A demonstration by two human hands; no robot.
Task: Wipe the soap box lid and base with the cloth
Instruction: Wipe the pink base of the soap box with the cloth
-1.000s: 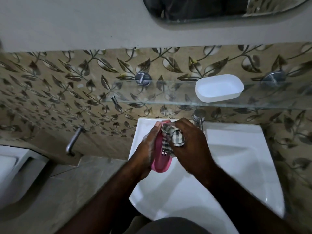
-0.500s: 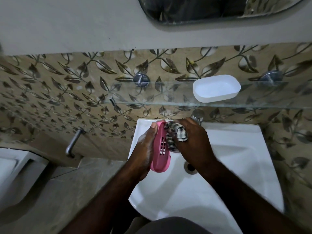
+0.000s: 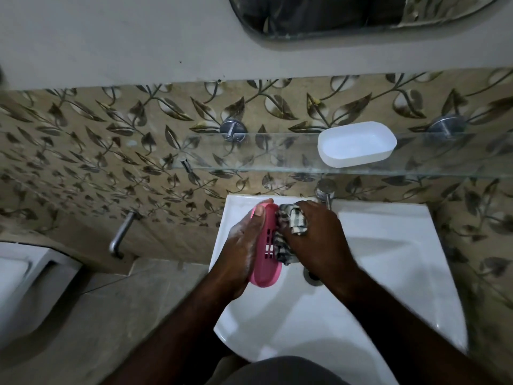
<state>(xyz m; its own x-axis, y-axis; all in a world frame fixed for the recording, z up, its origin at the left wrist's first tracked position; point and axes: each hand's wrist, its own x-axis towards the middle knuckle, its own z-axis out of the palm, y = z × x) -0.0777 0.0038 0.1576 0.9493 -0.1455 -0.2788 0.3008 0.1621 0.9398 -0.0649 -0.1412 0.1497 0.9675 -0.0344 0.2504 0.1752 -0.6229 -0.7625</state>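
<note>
The left hand (image 3: 244,245) has its grip closed along the edge of the pink slotted soap box base (image 3: 266,245), held on edge over the white sink (image 3: 388,259). The right hand (image 3: 316,240) bunches the checked cloth (image 3: 294,222) against the base's inner face. The left hand looks soapy, so the base could slip into the basin. The tap (image 3: 324,191) crowds the far side of the right grip. The white lid (image 3: 356,144) waits on the glass shelf (image 3: 249,159) above.

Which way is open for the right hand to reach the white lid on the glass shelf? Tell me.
Probably yes, straight up: the white lid sits alone on the glass shelf, just above the right hand, though that hand is gripping the cloth.
</note>
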